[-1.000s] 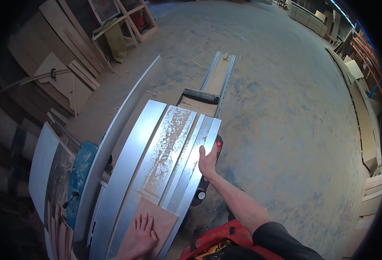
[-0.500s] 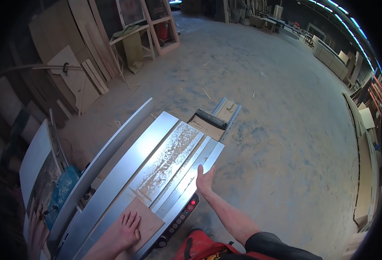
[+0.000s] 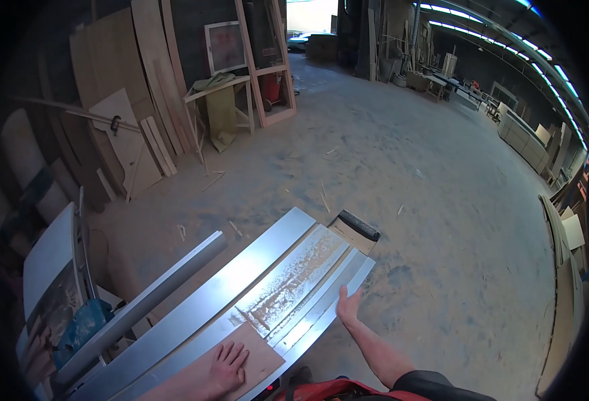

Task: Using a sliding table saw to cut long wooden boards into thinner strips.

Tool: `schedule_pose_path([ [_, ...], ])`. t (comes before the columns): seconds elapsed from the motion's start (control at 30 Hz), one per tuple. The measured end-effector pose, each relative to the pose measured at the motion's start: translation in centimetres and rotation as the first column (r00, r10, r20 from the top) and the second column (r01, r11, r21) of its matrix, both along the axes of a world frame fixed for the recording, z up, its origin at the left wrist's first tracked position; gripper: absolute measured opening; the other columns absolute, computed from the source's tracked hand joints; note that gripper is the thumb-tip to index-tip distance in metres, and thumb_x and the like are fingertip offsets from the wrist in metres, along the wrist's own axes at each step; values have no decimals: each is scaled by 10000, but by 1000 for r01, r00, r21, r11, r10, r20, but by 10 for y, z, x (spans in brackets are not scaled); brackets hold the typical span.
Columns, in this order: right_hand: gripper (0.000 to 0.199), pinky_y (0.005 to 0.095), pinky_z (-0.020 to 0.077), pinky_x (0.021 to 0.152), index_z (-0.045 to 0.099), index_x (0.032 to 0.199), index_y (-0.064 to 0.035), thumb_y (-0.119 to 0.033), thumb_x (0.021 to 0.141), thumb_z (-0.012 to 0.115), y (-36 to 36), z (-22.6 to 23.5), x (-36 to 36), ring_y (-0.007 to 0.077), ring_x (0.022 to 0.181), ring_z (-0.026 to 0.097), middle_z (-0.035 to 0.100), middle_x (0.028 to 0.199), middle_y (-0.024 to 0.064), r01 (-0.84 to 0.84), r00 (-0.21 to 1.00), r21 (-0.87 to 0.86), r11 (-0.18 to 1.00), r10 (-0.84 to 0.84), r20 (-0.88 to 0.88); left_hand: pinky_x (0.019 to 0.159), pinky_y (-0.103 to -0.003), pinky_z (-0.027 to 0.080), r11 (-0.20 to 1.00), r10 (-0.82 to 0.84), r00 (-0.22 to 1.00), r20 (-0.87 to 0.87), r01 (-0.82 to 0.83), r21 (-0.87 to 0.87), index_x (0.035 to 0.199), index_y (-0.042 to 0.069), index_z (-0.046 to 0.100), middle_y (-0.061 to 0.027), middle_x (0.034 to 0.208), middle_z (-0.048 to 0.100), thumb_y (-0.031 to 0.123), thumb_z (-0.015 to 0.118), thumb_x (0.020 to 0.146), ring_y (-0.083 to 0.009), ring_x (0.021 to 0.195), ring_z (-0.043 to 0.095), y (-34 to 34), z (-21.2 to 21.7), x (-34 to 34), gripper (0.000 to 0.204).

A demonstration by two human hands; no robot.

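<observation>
More bkgd is taken in now than a sec ago — view has been tipped up, so the bright doorway (image 3: pixel 311 17) at top centre and the strip lights (image 3: pixel 451 11) at upper right are shown. More important: the silvery slotted table (image 3: pixel 241 267), lower centre, has been run fwd. Its far end was overreached by the long grey bar (image 3: pixel 154 294) at lower left; now the bar's end is passed by the table's. The rails seen beyond it 1 sec ago can't be seen any more, only the dark-edged end piece (image 3: pixel 359 225) right of centre. The brown board (image 3: pixel 261 357), lower centre, has been carried along w/ the table, same spot by the sawdust patch (image 3: pixel 281 297); no slip can be made out, so the push is judged steady. It's covered by the L hand (image 3: pixel 229 369) — palm down, fingers laid flat, only slightly apart, nothing pinched. Table's outer edge is met by the R hand (image 3: pixel 349 309), thumb up and apart from the fingers; these are mostly hidden, so whether they're curled under can't be told.
</observation>
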State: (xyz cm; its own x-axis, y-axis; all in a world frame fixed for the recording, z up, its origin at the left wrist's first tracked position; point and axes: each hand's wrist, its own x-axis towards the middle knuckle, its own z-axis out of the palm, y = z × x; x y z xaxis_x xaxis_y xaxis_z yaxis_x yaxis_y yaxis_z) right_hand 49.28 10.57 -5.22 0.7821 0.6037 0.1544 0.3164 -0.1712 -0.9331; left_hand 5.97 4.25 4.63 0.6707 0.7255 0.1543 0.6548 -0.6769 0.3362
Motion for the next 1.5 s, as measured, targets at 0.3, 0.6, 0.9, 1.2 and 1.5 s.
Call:
schedule_pose_path([
  [0.3, 468, 454, 434, 1057, 501, 1361, 74, -229, 1017, 598, 94, -8, 215, 381, 1223, 593, 606, 1308, 282, 83, 995, -60, 995, -79, 63, 1186, -527, 357, 997, 54, 995, 89, -59, 49, 1296, 71, 667, -126, 1432, 599, 132, 611, 810, -331, 1361, 526, 90, -11, 202, 492],
  [0.6, 550, 471, 477, 981, 513, 1358, 84, -329, 1009, 613, 173, -40, 430, 425, 1141, 615, 605, 1287, 301, 10, 995, 76, 997, -18, 95, 1160, -492, 406, 985, 112, 982, 155, -130, 113, 1241, 53, 690, -127, 1379, 641, 123, 628, 844, -316, 1312, 577, 163, -19, 395, 408],
  [0.9, 870, 431, 567, 754, 569, 1308, 97, -706, 1010, 419, 148, -112, 560, 347, 1005, 690, 680, 1180, 213, -109, 707, -39, 993, 50, -705, 1071, -464, 500, 854, 428, 784, 450, -514, 84, 1083, 51, 744, -126, 1221, 723, 55, 670, 842, -319, 1155, 670, 103, -10, 468, 252],
  [1.2, 665, 383, 551, 669, 649, 1165, 47, -574, 1024, 457, 92, -91, 462, 301, 857, 699, 713, 1006, 176, -794, 600, -390, 467, 497, -627, 953, -419, 549, 0, 772, 23, 635, -999, 36, 991, 30, 759, -131, 1092, 757, -4, 591, 835, -313, 1066, 703, -64, -25, 338, 232],
  [1.5, 479, 395, 542, 804, 651, 1203, 41, -389, 1003, 581, -13, 79, 239, 318, 925, 695, 723, 1016, 171, -907, 312, -406, 111, 824, -473, 953, -413, 552, -420, 576, -449, 683, -880, -224, 1011, 18, 758, -152, 1104, 760, -17, 540, 878, -326, 1079, 705, -179, -48, 269, 258],
])
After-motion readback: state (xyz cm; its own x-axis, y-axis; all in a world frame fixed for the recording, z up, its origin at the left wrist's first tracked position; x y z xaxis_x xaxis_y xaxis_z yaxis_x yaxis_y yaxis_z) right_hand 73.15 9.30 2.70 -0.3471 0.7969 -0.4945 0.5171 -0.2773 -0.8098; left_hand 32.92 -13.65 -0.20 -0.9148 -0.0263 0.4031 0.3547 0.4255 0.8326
